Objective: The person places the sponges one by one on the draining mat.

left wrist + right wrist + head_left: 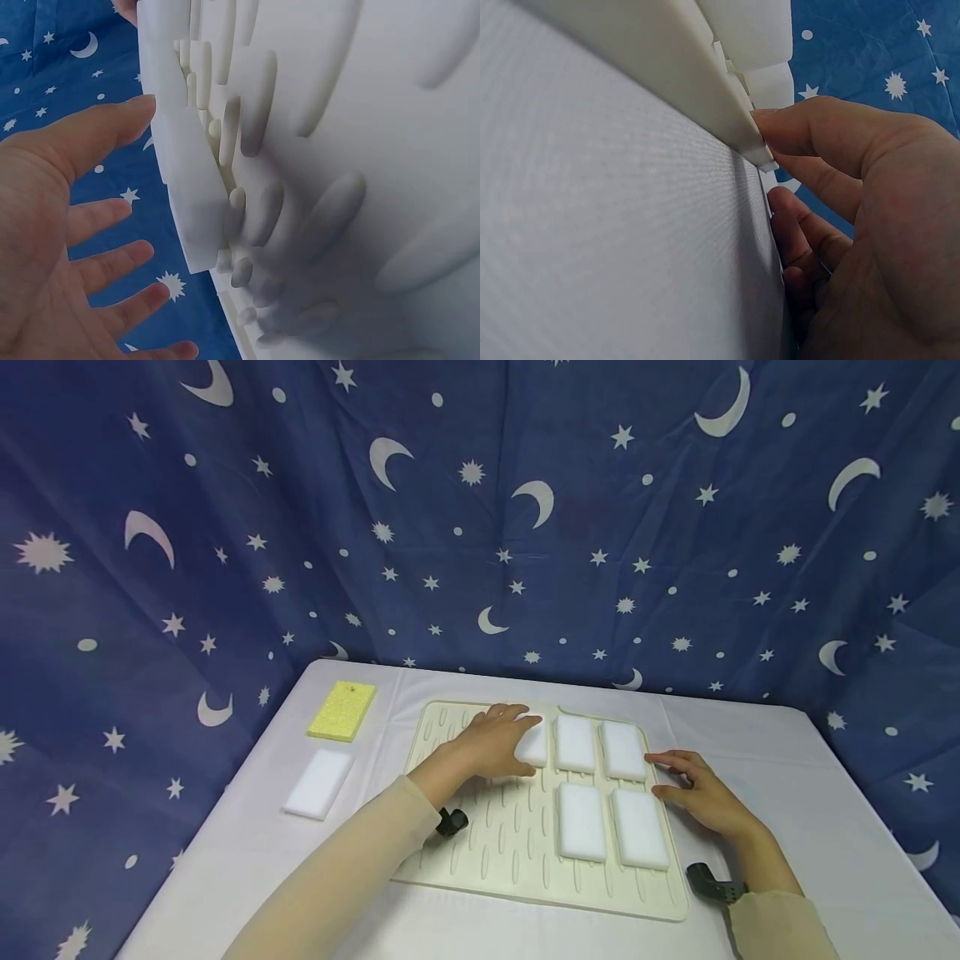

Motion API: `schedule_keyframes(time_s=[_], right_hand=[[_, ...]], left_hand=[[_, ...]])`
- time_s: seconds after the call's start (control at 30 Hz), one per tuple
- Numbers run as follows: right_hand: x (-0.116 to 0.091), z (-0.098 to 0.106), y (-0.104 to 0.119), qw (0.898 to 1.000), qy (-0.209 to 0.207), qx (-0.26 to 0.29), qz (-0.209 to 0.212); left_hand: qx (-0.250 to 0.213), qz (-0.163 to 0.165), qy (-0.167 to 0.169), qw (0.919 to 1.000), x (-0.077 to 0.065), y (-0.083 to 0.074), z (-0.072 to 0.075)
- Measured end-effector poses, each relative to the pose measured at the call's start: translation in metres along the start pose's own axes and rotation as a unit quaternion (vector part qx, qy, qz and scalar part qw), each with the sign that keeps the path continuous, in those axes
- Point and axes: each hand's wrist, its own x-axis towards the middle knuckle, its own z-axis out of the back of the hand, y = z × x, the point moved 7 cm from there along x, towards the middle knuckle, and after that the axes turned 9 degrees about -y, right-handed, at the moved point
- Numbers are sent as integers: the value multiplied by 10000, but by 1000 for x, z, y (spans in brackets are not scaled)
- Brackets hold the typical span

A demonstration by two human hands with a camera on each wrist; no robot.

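My left hand (491, 745), fingers spread, is over the far middle of a cream drying mat (498, 860) with raised ridges. It partly hides a white sponge (533, 746) lying there. In the left wrist view, the thumb (112, 135) points toward the row of white sponges (196, 214), with a gap between palm and sponge. At the mat's right edge is my right hand (701, 789), fingers lightly bent, its fingertips beside a white sponge (624, 750). The right wrist view shows the right thumb (787, 127) right at the mat's rim (739, 124).
More white sponges lie flat on the mat: one at the back (575, 743) and two in front, a left one (582, 822) and a right one (640, 828). Left of the mat, a yellow sponge (342, 711) and another white sponge (318, 783) rest on the white-covered table (225, 877). A starry blue curtain (450, 510) hangs behind.
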Motion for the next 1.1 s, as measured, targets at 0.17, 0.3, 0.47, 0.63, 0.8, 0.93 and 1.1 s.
schedule_keyframes(time_s=[0.17, 0.3, 0.47, 0.63, 0.8, 0.93, 1.1], right_hand=[[0, 0, -1, 10000, 10, 11, 35], [1, -1, -2, 10000, -13, 12, 8], [1, 0, -3, 10000, -63, -11, -63], [1, 0, -2, 10000, -74, -19, -37], [0, 1, -2, 10000, -82, -35, -39], [1, 1, -3, 10000, -97, -24, -3], [1, 1, -4, 10000, -97, 9, 22]], left_hand=[[-62, -48, -21, 10000, -7, 2, 1], [-58, -73, -79, 9999, -12, 5, 3], [-110, -78, -116, 9998, -20, 8, 6], [-207, -58, -149, 9997, -28, 10, 9], [-156, -83, -207, 9996, -35, 13, 13], [-123, -103, -235, 9996, -40, 16, 15], [-203, -134, -241, 9994, -48, 18, 19]])
